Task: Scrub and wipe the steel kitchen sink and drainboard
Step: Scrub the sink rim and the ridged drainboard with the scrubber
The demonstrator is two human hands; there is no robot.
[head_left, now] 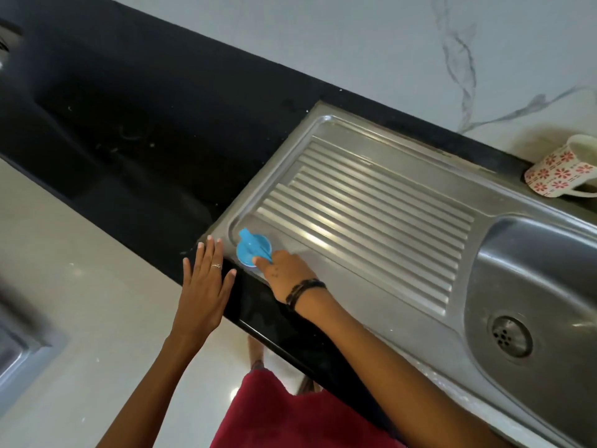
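Note:
A steel sink unit is set into a black counter (145, 150). Its ribbed drainboard (371, 215) fills the middle of the view, and the basin (533, 286) with its round drain (512, 336) lies to the right. A round blue scrubber (253, 248) rests on the drainboard's near left corner. My right hand (284, 273) grips the scrubber from the near side. My left hand (205, 279) lies flat, fingers spread, on the counter edge just left of the drainboard, holding nothing.
A white mug with red flower prints (559, 169) lies tilted at the back right beside the sink rim. A white marbled wall (387, 53) runs behind the counter. Pale floor (64, 270) shows at the lower left.

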